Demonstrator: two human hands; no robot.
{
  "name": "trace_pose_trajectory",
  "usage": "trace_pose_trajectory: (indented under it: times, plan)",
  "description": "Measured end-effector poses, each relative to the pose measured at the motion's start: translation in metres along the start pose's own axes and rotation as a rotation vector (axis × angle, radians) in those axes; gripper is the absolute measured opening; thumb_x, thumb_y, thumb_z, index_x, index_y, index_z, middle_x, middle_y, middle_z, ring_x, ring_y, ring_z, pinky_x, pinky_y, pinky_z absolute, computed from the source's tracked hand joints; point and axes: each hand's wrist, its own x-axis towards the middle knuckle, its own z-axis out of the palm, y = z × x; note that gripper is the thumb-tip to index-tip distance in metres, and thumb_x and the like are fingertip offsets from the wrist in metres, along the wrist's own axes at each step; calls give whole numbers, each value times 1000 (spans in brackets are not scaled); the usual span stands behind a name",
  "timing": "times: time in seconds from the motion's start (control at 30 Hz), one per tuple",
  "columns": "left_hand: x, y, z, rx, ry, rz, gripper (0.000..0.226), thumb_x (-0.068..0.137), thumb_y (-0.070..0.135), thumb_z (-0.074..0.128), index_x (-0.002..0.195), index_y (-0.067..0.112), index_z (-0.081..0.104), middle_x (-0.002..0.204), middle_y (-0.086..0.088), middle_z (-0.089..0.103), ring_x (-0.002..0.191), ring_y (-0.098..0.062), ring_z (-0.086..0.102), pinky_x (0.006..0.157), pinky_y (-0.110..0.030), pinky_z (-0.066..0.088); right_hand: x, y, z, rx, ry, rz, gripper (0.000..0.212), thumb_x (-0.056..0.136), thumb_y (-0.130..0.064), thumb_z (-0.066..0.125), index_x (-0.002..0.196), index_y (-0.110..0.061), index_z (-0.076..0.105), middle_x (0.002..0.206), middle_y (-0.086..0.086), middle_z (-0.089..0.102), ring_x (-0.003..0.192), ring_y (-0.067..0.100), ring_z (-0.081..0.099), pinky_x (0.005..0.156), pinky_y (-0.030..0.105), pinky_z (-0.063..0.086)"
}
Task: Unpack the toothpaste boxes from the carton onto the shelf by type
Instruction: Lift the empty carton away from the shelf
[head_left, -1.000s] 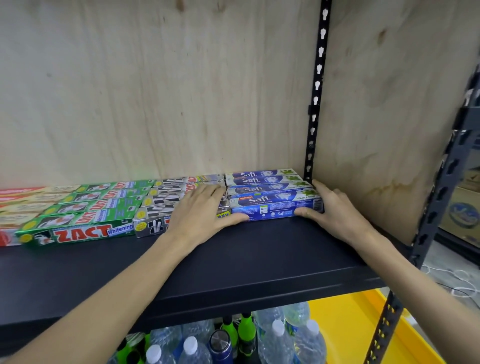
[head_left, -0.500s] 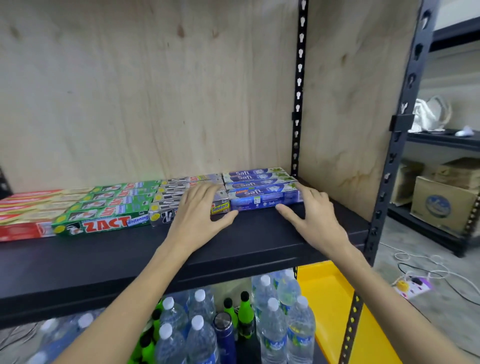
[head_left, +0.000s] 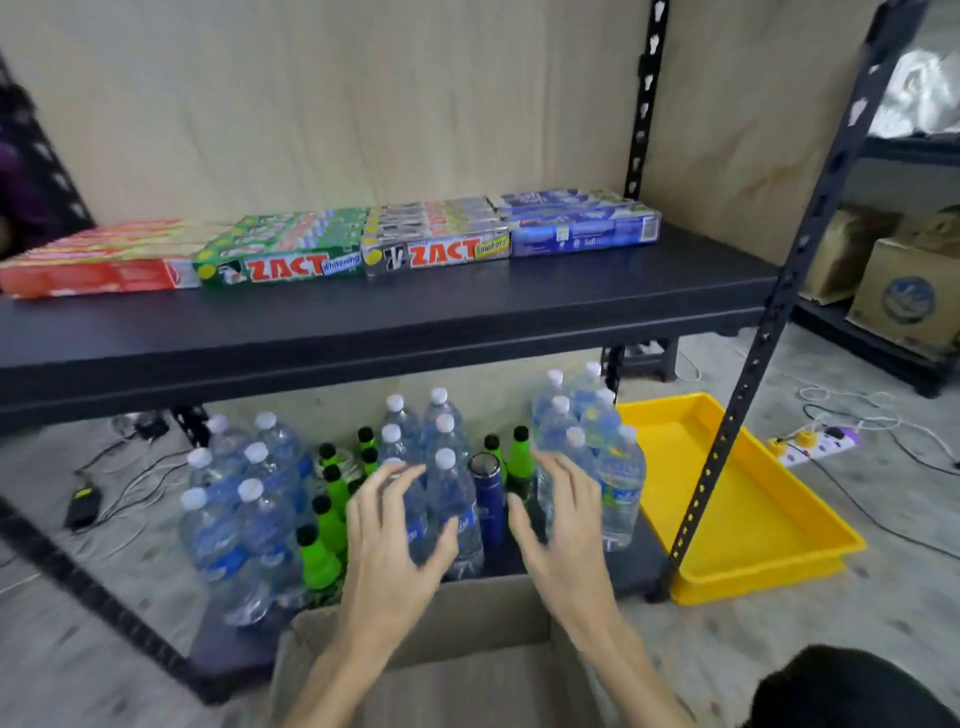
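Cardboard carton (head_left: 441, 654) sits below both hands; the left hand (head_left: 387, 540) and right hand (head_left: 563, 535) hover just above its far edge, fingers spread loosely, holding nothing. Toothpaste boxes (head_left: 332, 244) lie in rows by colour on the shelf (head_left: 363, 322) above the carton.

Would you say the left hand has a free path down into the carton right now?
Probably yes. The left hand hovers open and holds nothing, just above the carton, whose top looks open toward it. Nothing lies between them, though the carton's inside is hardly visible.
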Motion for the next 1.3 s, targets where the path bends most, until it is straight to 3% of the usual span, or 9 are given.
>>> trace_pose_trajectory:
  times: [0.1,0.27,0.43,0.6,0.7,0.77,0.9,1.1,1.3]
  plan:
    - [-45,-54,13,84,-128,-155,64,84,51,60,138,20,48,137,-1,39,129,-23,42,111,-30,30,-46,32,32,-63,-139,74,51,94,-33,66,140,-16,52,136,-4,52,130,16,46,111,35,36]
    - [-117,-127,28,358,-379,-354,69,79,54,67,136,20,51,139,-16,35,123,-38,43,100,-49,41,-130,88,65,-183,-366,270,53,90,-42,62,136,-16,55,135,9,48,127,33,48,108,41,37]
    - [-177,-183,25,628,-545,-488,78,66,49,84,132,19,56,149,-31,27,129,-48,37,102,-56,38,-189,123,65,-507,-614,361,61,79,-38,79,133,-19,57,147,27,30,124,48,42,101,50,42]
    - [-210,-222,13,763,-637,-700,81,58,51,91,123,17,58,151,-35,24,128,-58,35,102,-63,33,-186,123,62,-709,-588,416,66,73,-39,80,133,-26,56,149,34,24,128,54,36,101,58,40]
    - [-213,-234,6,704,-719,-773,86,72,54,83,142,23,45,157,-33,15,135,-55,33,105,-58,37,-183,131,57,-704,-679,506,72,76,-55,79,138,-30,54,141,33,39,112,52,54,90,57,49]
    - [-212,-246,3,530,-756,-809,92,79,51,78,154,24,31,157,-29,22,130,-50,45,99,-52,46,-180,134,58,-631,-796,577,83,81,-65,69,151,-32,38,134,25,50,109,47,60,87,53,51]
    - [-207,-258,-2,380,-785,-782,91,87,44,73,158,24,19,123,-23,64,102,-41,66,79,-48,56,-174,132,63,-554,-809,632,85,83,-55,73,149,-16,37,133,22,56,116,43,59,87,49,49]
    - [-218,-256,-19,334,-771,-784,87,90,35,73,156,18,20,106,-24,69,84,-38,68,67,-45,57,-172,115,70,-459,-792,680,84,79,-41,81,148,-14,42,134,18,61,119,39,59,97,45,48]
    - [-234,-275,-81,367,-637,-887,92,85,51,73,157,27,20,119,-28,66,103,-45,66,83,-48,56,-167,65,101,-390,-865,587,81,78,-37,84,144,-13,44,124,19,66,112,39,62,94,45,52]
